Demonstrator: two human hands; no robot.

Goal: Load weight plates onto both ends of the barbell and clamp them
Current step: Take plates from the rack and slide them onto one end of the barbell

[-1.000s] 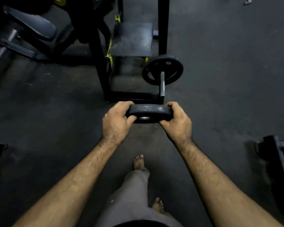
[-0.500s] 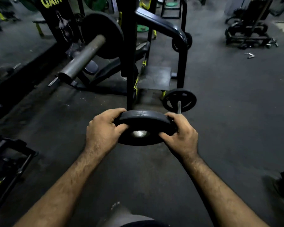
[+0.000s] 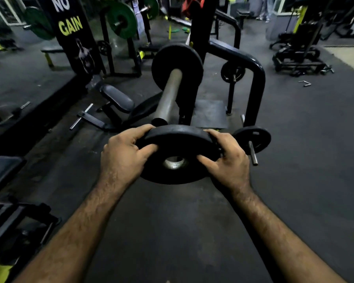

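- Head view: at frame centre, the left hand (image 3: pixel 124 155) and right hand (image 3: pixel 228 160) each have a grip curled round opposite edges of a black weight plate (image 3: pixel 177 154), tilted, its hole showing.
- Just above it, the barbell sleeve (image 3: pixel 169 97) points toward the camera, a loaded plate (image 3: pixel 177 66) at its far end.
- A small plate on a peg (image 3: pixel 251 137) sits right of the hands.

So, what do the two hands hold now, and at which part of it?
Both hold one black weight plate by its rim: the left hand grips the left edge, the right hand the right edge, thumbs on its near face.
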